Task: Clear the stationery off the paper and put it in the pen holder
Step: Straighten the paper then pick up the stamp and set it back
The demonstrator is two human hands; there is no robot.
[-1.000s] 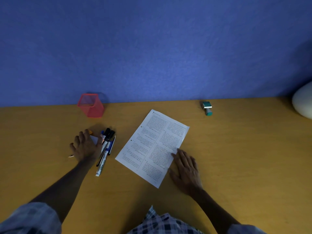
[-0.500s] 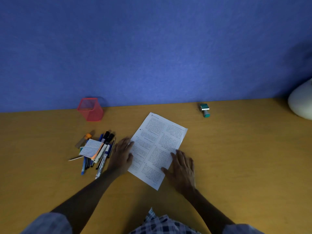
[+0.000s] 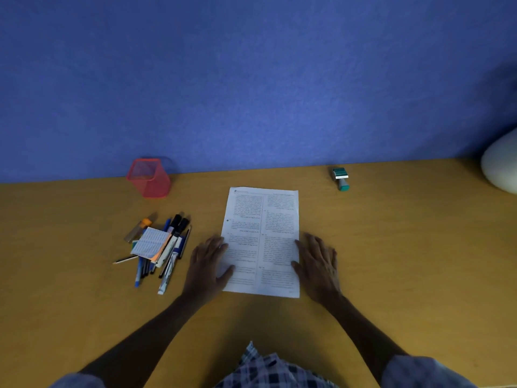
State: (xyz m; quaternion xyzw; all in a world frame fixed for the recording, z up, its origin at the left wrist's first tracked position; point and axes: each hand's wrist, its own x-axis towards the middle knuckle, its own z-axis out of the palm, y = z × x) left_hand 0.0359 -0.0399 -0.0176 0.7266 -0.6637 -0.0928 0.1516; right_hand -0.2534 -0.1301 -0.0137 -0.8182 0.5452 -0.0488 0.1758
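- On the yellow desk (image 3: 391,261), a printed sheet of paper (image 3: 261,242) lay squared up in front of the person, with nothing resting on it.
- At its left edge the left hand (image 3: 208,264) lay flat, fingers straight and slightly spread, fingertips and thumb pressing on the margin; it gripped nothing.
- At the right edge the right hand (image 3: 317,264) lay the same way, fingers extended and touching the sheet's border, holding nothing.
- Well to the left of the paper sat the stationery pile (image 3: 158,247): several pens and markers lying roughly parallel, a small notepad (image 3: 151,243) on top of them, and a thin pencil (image 3: 124,259) poking out to the left.
- Beyond the pile, against the blue wall (image 3: 251,79), the red mesh pen holder (image 3: 148,177) stood upright; nothing showed above its rim.
- Apart from all this, a small green stamp (image 3: 340,179) sat near the wall to the right, and a white rounded object (image 3: 500,166) showed at the far right edge.
- Judged from this layout, clearing the sheet looked done, while filling the holder had not begun.
- Next, the left hand would likely need to reach to the pile, gather pens in a bunch or singly, and stand them tip-down in the holder; the notepad on top probably wanted moving first, and a loose bundle could scatter.
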